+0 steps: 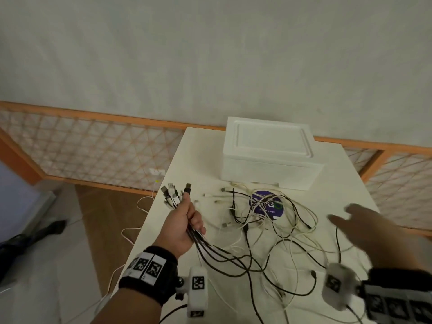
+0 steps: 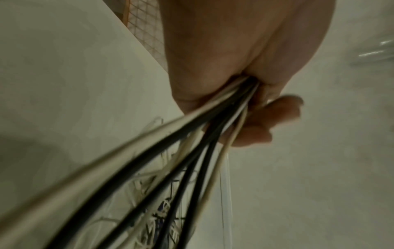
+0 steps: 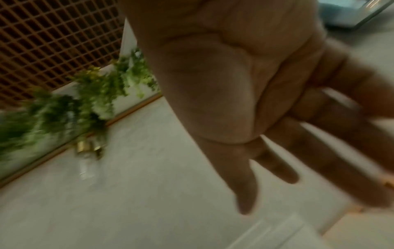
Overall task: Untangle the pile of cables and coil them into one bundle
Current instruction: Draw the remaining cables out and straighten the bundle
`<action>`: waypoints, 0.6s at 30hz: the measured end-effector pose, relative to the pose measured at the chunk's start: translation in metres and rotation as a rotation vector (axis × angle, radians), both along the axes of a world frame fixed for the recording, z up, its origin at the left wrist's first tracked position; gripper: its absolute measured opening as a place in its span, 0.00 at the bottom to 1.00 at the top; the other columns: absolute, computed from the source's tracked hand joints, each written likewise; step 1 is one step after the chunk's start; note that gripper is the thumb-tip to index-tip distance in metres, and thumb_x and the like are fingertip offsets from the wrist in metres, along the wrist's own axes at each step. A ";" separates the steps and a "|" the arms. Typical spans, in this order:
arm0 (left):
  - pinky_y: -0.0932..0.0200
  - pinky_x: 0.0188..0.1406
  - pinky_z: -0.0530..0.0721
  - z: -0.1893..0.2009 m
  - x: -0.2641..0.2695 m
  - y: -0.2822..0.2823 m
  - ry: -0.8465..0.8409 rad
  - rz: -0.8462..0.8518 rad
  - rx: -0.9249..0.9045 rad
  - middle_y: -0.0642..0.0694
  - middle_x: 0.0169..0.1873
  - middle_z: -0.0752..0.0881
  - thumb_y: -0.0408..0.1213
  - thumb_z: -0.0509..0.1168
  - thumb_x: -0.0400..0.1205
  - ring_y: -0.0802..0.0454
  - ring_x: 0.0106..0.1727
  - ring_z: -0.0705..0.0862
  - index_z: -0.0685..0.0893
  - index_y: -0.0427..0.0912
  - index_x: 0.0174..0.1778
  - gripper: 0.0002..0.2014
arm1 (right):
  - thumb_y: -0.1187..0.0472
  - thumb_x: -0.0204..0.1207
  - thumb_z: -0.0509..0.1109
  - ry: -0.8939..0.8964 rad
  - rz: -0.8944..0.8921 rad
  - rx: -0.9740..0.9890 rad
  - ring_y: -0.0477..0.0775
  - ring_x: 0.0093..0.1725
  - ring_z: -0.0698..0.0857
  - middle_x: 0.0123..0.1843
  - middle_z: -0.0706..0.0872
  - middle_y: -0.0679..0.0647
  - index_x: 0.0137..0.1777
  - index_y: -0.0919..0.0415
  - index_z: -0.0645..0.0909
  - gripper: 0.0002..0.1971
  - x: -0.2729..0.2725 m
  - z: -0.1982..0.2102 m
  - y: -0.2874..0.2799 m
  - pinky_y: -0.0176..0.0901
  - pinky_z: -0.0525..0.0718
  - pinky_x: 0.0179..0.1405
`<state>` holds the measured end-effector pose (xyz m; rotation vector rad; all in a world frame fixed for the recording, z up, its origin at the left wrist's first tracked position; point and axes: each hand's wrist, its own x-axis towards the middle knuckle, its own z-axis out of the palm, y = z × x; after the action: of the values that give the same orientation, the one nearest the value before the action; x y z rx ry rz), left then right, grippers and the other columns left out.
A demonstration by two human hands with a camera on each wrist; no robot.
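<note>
From the head view, your left hand [image 1: 181, 228] is clenched round a sheaf of cables [image 1: 233, 256] just below their plugs [image 1: 174, 191], which fan out above your fist. The rest of the cables trail across the white surface [image 1: 339, 183] into a loose tangle [image 1: 268, 213] lying over a purple disc [image 1: 266, 204], in front of the white foam box [image 1: 268, 153]. Your right hand [image 1: 364, 224] hovers over the far side of the tangle, fingers spread, blurred, holding nothing.

The left wrist view shows your left hand's fingers [image 2: 275, 114] curled tight on black and white cables [image 2: 192, 151] that run down toward the heap.

The right wrist view shows your right hand [image 3: 245, 101] with an empty palm and straight fingers above bare surface.

I judge the risk is pulling while the loops are crossed: that would cinch knots tighter or drag the heap. A few cables already hang over the near edge, and their weight could slide more off.
</note>
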<state>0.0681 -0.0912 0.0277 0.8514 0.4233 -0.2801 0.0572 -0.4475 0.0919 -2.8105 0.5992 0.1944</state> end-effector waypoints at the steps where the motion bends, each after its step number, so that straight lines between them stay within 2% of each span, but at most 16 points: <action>1: 0.63 0.19 0.70 0.002 0.000 -0.004 -0.013 -0.016 -0.021 0.49 0.15 0.65 0.57 0.57 0.82 0.55 0.15 0.64 0.64 0.46 0.20 0.27 | 0.40 0.72 0.70 -0.015 0.141 0.093 0.57 0.64 0.81 0.63 0.84 0.54 0.74 0.57 0.71 0.34 -0.002 -0.004 0.029 0.50 0.75 0.66; 3: 0.67 0.16 0.64 0.009 -0.001 -0.017 -0.055 -0.058 -0.063 0.51 0.14 0.62 0.57 0.58 0.79 0.57 0.14 0.61 0.63 0.46 0.19 0.26 | 0.38 0.65 0.76 0.026 0.481 0.336 0.46 0.69 0.75 0.69 0.77 0.42 0.79 0.49 0.62 0.45 -0.012 0.000 0.097 0.43 0.71 0.70; 4: 0.68 0.15 0.62 0.013 -0.002 -0.024 -0.082 -0.075 -0.070 0.51 0.14 0.61 0.57 0.59 0.78 0.58 0.13 0.60 0.62 0.46 0.20 0.26 | 0.37 0.61 0.78 0.093 0.624 0.437 0.44 0.73 0.72 0.73 0.73 0.41 0.82 0.47 0.55 0.52 -0.016 0.005 0.129 0.41 0.69 0.72; 5: 0.68 0.14 0.60 0.016 -0.003 -0.030 -0.113 -0.079 -0.066 0.51 0.14 0.61 0.56 0.59 0.78 0.58 0.13 0.59 0.62 0.46 0.20 0.25 | 0.38 0.59 0.80 0.143 0.739 0.498 0.46 0.73 0.72 0.74 0.74 0.44 0.83 0.47 0.49 0.57 -0.018 0.003 0.154 0.42 0.70 0.73; 6: 0.69 0.13 0.59 0.019 -0.003 -0.033 -0.145 -0.072 -0.062 0.51 0.13 0.61 0.56 0.59 0.77 0.58 0.12 0.59 0.62 0.45 0.20 0.25 | 0.40 0.59 0.80 0.185 0.820 0.508 0.49 0.69 0.77 0.71 0.79 0.49 0.82 0.48 0.46 0.58 -0.020 -0.007 0.174 0.42 0.76 0.67; 7: 0.69 0.13 0.59 0.022 -0.003 -0.032 -0.170 -0.061 -0.069 0.51 0.13 0.61 0.55 0.60 0.77 0.59 0.12 0.59 0.63 0.45 0.20 0.24 | 0.45 0.61 0.80 0.196 0.883 0.457 0.53 0.60 0.83 0.62 0.84 0.53 0.80 0.49 0.49 0.53 -0.019 -0.017 0.186 0.40 0.80 0.55; 8: 0.70 0.13 0.59 0.025 -0.003 -0.027 -0.186 -0.046 -0.090 0.51 0.13 0.61 0.55 0.59 0.77 0.59 0.12 0.59 0.63 0.45 0.20 0.24 | 0.50 0.64 0.78 0.173 0.914 0.360 0.55 0.51 0.84 0.53 0.87 0.55 0.76 0.52 0.55 0.45 -0.016 -0.028 0.190 0.38 0.78 0.45; 9: 0.71 0.13 0.59 0.028 -0.002 -0.019 -0.200 -0.026 -0.114 0.51 0.12 0.61 0.55 0.59 0.77 0.59 0.11 0.59 0.63 0.46 0.19 0.24 | 0.54 0.65 0.75 0.139 0.945 0.229 0.55 0.46 0.83 0.48 0.88 0.54 0.72 0.52 0.61 0.37 -0.014 -0.034 0.188 0.36 0.75 0.44; 10: 0.71 0.13 0.59 0.030 -0.002 -0.009 -0.215 0.001 -0.131 0.52 0.12 0.62 0.54 0.58 0.78 0.60 0.11 0.59 0.64 0.46 0.19 0.25 | 0.56 0.66 0.72 0.117 0.961 0.100 0.55 0.46 0.83 0.48 0.88 0.53 0.69 0.51 0.66 0.31 -0.011 -0.039 0.181 0.38 0.73 0.53; 11: 0.72 0.13 0.58 0.032 -0.001 0.002 -0.232 0.030 -0.140 0.52 0.12 0.62 0.55 0.58 0.78 0.60 0.11 0.59 0.64 0.46 0.18 0.25 | 0.57 0.66 0.70 0.117 0.957 -0.022 0.55 0.50 0.84 0.50 0.88 0.51 0.66 0.50 0.70 0.26 -0.010 -0.041 0.172 0.45 0.69 0.67; 12: 0.71 0.13 0.58 0.033 -0.001 0.013 -0.251 0.058 -0.144 0.53 0.12 0.62 0.55 0.57 0.78 0.61 0.11 0.60 0.64 0.47 0.18 0.25 | 0.57 0.67 0.68 0.121 0.931 -0.115 0.54 0.55 0.84 0.51 0.88 0.49 0.62 0.48 0.73 0.21 -0.008 -0.043 0.164 0.52 0.62 0.75; 13: 0.71 0.12 0.58 0.033 -0.001 0.024 -0.264 0.086 -0.146 0.53 0.11 0.62 0.55 0.57 0.79 0.61 0.11 0.60 0.65 0.47 0.18 0.25 | 0.56 0.68 0.66 0.112 0.897 -0.165 0.52 0.57 0.84 0.51 0.87 0.48 0.57 0.47 0.75 0.16 -0.007 -0.044 0.156 0.55 0.57 0.78; 15: 0.70 0.11 0.58 0.031 -0.003 0.041 -0.261 0.161 -0.160 0.54 0.11 0.62 0.56 0.57 0.79 0.62 0.10 0.60 0.66 0.48 0.17 0.25 | 0.54 0.71 0.64 0.032 0.796 -0.220 0.48 0.55 0.85 0.43 0.85 0.44 0.50 0.46 0.74 0.08 -0.005 -0.041 0.138 0.54 0.57 0.78; 17: 0.68 0.10 0.57 0.027 -0.005 0.056 -0.227 0.244 -0.183 0.54 0.11 0.62 0.56 0.57 0.80 0.62 0.11 0.59 0.66 0.48 0.17 0.27 | 0.51 0.71 0.64 -0.055 0.683 -0.233 0.45 0.51 0.85 0.37 0.83 0.43 0.46 0.44 0.73 0.05 -0.009 -0.036 0.119 0.52 0.57 0.79; 18: 0.68 0.10 0.57 0.025 -0.006 0.062 -0.213 0.274 -0.189 0.54 0.12 0.62 0.57 0.57 0.81 0.62 0.11 0.59 0.66 0.48 0.17 0.27 | 0.50 0.71 0.65 -0.079 0.636 -0.239 0.44 0.50 0.85 0.37 0.84 0.43 0.47 0.44 0.75 0.06 -0.012 -0.034 0.110 0.50 0.58 0.78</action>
<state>0.0622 -0.0289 0.0529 0.6209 0.3043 0.0250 0.0457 -0.3375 0.0578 -3.1289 -0.3297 0.1328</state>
